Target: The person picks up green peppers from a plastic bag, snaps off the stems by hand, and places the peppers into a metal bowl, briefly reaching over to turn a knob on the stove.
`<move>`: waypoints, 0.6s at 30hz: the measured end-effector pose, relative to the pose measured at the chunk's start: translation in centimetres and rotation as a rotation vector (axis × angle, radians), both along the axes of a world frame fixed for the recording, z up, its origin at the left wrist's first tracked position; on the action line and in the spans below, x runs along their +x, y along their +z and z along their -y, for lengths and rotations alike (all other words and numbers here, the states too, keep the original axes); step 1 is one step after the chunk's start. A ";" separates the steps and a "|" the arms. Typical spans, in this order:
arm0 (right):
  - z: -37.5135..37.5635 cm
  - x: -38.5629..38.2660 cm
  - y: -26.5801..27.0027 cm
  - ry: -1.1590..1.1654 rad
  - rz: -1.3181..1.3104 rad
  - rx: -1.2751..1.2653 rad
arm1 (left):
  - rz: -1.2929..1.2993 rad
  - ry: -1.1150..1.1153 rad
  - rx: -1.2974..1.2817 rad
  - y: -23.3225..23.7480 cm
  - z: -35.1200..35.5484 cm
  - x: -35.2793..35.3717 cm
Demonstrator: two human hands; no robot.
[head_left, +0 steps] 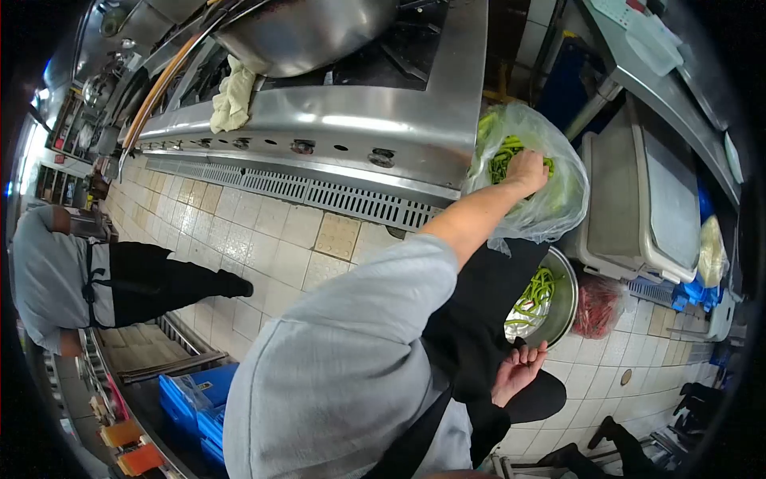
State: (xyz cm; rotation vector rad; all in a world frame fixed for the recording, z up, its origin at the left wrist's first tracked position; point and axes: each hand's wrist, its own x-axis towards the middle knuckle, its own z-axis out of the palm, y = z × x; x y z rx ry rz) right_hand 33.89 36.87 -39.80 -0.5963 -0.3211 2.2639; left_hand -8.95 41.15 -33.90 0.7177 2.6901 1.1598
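Observation:
A clear plastic bag (565, 188) full of green beans (504, 156) stands beside the stove's corner. One of my hands, at the end of the outstretched arm, reaches into it: my left hand (527, 172), its fingers curled down among the beans and partly hidden. My right hand (520, 369) hovers near my knee, palm up with fingers loosely curled and apart, holding nothing. Between my knee and a red bag, a metal bowl (568, 299) on the floor holds some green beans (538, 289).
The steel stove (335, 120) carries a large pan (307, 36) and a cloth (233, 96). A pale bin (618, 191) stands beyond the bag, near a red-filled bag (597, 306). Another person (60, 271) stands at left; other people's legs (622, 443) show at lower right.

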 end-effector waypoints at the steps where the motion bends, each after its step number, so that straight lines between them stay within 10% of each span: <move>1: 0.2 -0.1 0.2 0.004 0.047 -0.001 | 0.034 -0.009 0.006 0.1 -0.1 -0.1; 18: 1.4 -1.4 3.9 -0.088 0.389 -0.038 | -0.107 -0.145 -0.206 -6.0 1.7 -2.7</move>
